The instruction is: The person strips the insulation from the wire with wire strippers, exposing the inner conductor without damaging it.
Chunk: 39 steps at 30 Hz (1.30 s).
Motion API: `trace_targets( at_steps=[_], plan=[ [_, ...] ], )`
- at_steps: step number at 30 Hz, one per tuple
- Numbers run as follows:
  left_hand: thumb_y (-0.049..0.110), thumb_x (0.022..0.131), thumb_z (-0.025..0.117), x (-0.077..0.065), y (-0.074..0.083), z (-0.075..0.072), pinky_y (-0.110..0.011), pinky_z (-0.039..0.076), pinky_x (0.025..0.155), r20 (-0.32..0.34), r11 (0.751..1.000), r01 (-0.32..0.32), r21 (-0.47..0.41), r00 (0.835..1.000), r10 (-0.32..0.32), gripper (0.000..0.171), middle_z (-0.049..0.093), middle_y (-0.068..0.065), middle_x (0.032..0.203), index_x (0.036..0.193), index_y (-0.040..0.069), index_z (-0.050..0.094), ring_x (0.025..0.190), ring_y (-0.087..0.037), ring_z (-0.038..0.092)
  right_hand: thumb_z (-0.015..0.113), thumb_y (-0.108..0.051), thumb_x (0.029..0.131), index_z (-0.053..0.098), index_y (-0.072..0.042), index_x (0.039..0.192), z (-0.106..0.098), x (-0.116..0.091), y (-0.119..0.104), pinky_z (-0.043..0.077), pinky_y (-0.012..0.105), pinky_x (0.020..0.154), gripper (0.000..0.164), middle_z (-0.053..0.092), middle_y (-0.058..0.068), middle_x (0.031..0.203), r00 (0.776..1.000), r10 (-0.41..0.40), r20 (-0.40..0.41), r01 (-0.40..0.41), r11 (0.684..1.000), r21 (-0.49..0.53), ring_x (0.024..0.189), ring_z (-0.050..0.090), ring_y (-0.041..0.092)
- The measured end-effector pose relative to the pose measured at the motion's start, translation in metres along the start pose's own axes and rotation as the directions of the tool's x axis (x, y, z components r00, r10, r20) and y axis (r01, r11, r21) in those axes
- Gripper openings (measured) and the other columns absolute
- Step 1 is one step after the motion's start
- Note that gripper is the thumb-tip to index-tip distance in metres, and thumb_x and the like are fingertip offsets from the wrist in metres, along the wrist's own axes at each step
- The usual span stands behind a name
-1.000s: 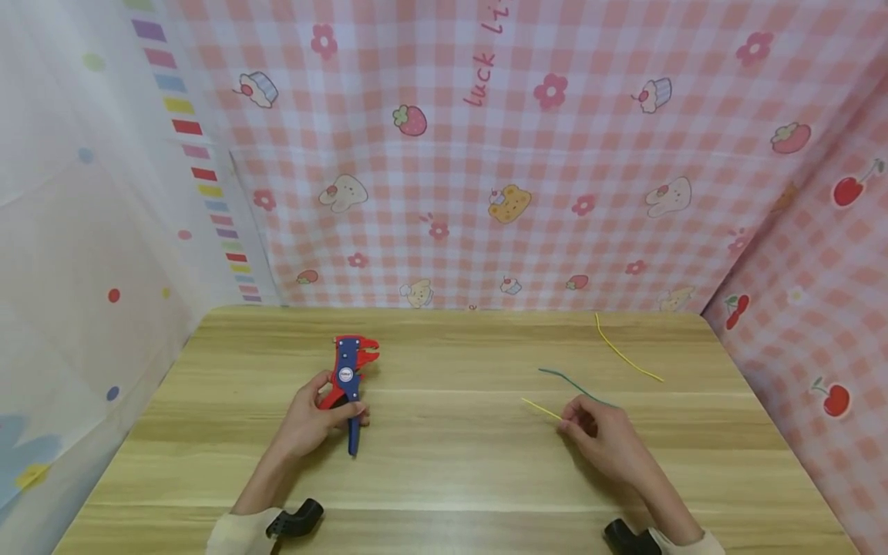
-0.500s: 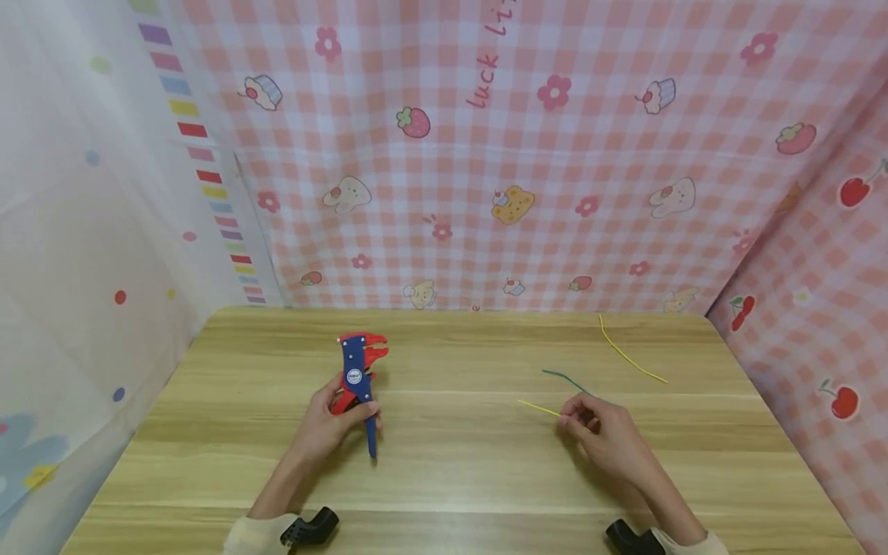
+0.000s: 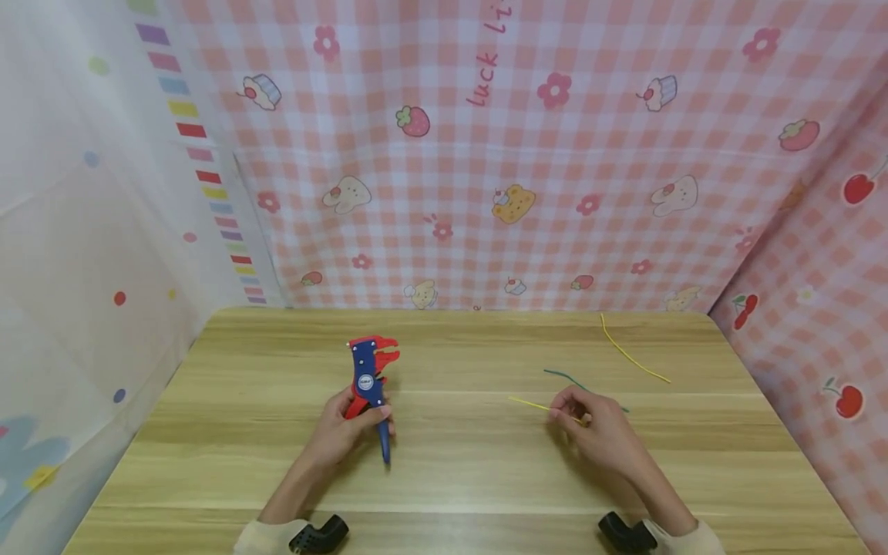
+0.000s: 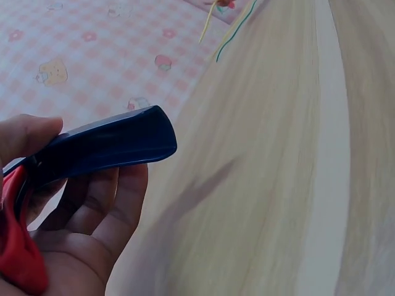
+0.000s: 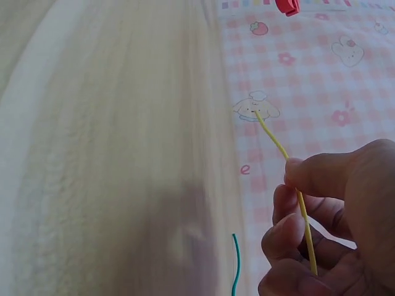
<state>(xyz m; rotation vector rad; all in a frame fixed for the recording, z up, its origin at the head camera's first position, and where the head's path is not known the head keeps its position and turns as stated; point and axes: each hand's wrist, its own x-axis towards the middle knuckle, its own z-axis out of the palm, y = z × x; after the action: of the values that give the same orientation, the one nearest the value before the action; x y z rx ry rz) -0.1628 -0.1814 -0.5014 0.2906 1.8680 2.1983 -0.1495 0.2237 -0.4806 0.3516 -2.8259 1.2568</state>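
Observation:
In the head view my left hand (image 3: 340, 433) grips a red and blue wire stripper (image 3: 365, 378) by its handles, its red jaws upward and facing right. The left wrist view shows the thumb on top of the blue handle (image 4: 117, 140) and the fingers curled below it. My right hand (image 3: 600, 432) pinches a short yellow wire (image 5: 273, 137) between thumb and forefinger. One end points left toward the tool, and the other end runs down across the palm. The two hands are apart, and the wire does not touch the stripper.
A green wire (image 3: 565, 377) lies on the wooden table (image 3: 458, 478), partly hidden behind my right hand. Another yellow wire (image 3: 633, 358) lies farther back on the right. A pink checked cloth (image 3: 444, 154) hangs along the table's back edge.
The wire stripper in my left hand has moved right and tilted slightly. My right hand has shifted a little left with its yellow wire, uncovering more of the green one.

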Motion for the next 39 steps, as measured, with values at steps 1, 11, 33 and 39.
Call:
trace_targets(
  at_steps=[1,11,33,39],
  plan=[
    [0.008,0.097,0.068,0.0,0.0,0.001,-0.037,0.064,0.082,-0.001,1.0,0.001,0.0,1.0,-0.001,0.05,0.074,-0.012,0.091,0.132,-0.018,0.043,0.077,-0.019,0.076,0.072,-0.014,0.096,0.066,-0.018,0.094,0.0,0.001,-0.001,0.047,0.022,0.054,0.007,0.066,-0.002,0.081,1.0,-0.004,0.003,0.004,1.0,-0.002,0.066,0.057,0.005],
    [0.011,0.101,0.063,-0.002,0.001,0.013,-0.039,0.064,0.085,0.037,1.0,0.026,0.011,0.999,-0.027,0.052,0.073,-0.007,0.096,0.137,-0.017,0.038,0.083,-0.018,0.075,0.073,-0.017,0.096,0.068,-0.019,0.093,0.003,0.01,-0.013,0.044,0.02,0.056,0.006,0.063,-0.007,0.078,0.998,-0.065,-0.004,0.065,0.998,-0.01,0.067,0.054,0.006],
    [0.015,0.101,0.064,-0.004,0.0,0.035,-0.038,0.064,0.085,0.135,0.997,0.071,-0.04,0.989,-0.065,0.056,0.075,-0.005,0.094,0.139,-0.017,0.036,0.082,-0.02,0.077,0.069,-0.017,0.098,0.069,-0.02,0.094,0.004,0.015,-0.027,0.046,0.021,0.059,0.005,0.068,-0.006,0.083,0.996,-0.094,-0.01,0.094,0.995,0.017,0.072,0.058,0.007],
    [0.015,0.101,0.064,-0.006,0.002,0.039,-0.038,0.064,0.087,0.149,0.994,0.103,-0.041,0.984,-0.095,0.055,0.075,-0.006,0.096,0.139,-0.015,0.038,0.084,-0.022,0.077,0.07,-0.017,0.098,0.07,-0.02,0.094,0.007,0.015,-0.03,0.046,0.021,0.06,0.005,0.068,-0.006,0.083,0.995,-0.097,-0.008,0.097,0.995,0.03,0.072,0.057,0.007]
  ],
)
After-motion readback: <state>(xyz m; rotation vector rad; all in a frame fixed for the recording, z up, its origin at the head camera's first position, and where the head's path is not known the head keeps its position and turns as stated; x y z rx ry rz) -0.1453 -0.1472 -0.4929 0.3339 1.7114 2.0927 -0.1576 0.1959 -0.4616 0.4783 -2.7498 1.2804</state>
